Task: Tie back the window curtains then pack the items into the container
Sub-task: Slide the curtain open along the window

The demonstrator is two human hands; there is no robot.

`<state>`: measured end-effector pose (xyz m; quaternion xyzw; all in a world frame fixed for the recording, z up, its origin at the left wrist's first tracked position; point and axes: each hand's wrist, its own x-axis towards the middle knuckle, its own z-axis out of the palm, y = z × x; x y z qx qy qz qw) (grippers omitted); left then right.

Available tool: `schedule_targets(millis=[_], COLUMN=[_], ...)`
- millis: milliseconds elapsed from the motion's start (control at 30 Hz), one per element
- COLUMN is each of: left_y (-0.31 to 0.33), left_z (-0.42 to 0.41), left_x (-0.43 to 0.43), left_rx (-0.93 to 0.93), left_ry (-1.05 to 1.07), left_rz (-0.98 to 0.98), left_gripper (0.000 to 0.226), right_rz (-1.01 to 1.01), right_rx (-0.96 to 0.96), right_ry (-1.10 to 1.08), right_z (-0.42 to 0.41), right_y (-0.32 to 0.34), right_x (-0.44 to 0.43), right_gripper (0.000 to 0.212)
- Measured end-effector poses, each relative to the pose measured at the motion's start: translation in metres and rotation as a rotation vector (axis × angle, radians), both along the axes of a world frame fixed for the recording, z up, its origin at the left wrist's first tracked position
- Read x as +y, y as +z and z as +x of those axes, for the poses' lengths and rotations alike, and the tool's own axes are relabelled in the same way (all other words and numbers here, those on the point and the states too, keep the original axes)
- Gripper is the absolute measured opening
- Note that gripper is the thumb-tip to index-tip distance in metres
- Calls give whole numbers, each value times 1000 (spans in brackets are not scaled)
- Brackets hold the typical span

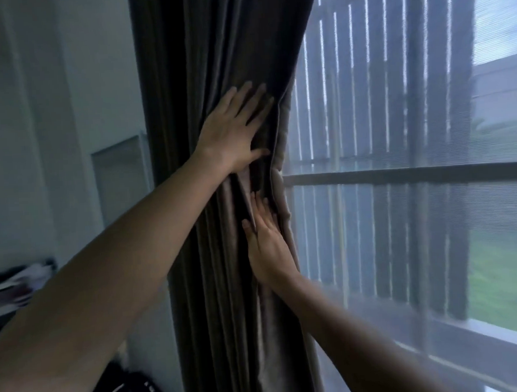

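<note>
A dark brown-grey curtain point(202, 64) hangs gathered in folds at the left side of the window point(400, 176). My left hand point(233, 131) lies flat against the curtain with fingers spread, near its right edge. Below it, my right hand point(267, 243) presses flat on the folds, fingers pointing up and slipping between two pleats. Neither hand holds anything. No tie-back or container is in sight.
A sheer mesh covers the window panes, with vertical slats and a lawn point(504, 287) outside. A white wall point(66, 101) stands left of the curtain. Blurred dark items lie at the left edge point(19, 286) and bottom left point(138, 391).
</note>
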<state>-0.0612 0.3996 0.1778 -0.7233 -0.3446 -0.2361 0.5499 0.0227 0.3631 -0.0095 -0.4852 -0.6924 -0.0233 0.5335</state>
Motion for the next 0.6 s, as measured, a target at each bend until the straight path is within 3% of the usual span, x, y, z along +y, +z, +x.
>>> schedule_targets(millis=[600], left_y=[-6], left_z=[-142], left_x=[185], left_rx=[-92], left_ry=[227], left_rz=[-47], left_gripper=[95], right_rz=[-101], right_rx=[-110], right_ry=[174], right_z=[-120], right_y=[8], right_x=[190], right_gripper=[53])
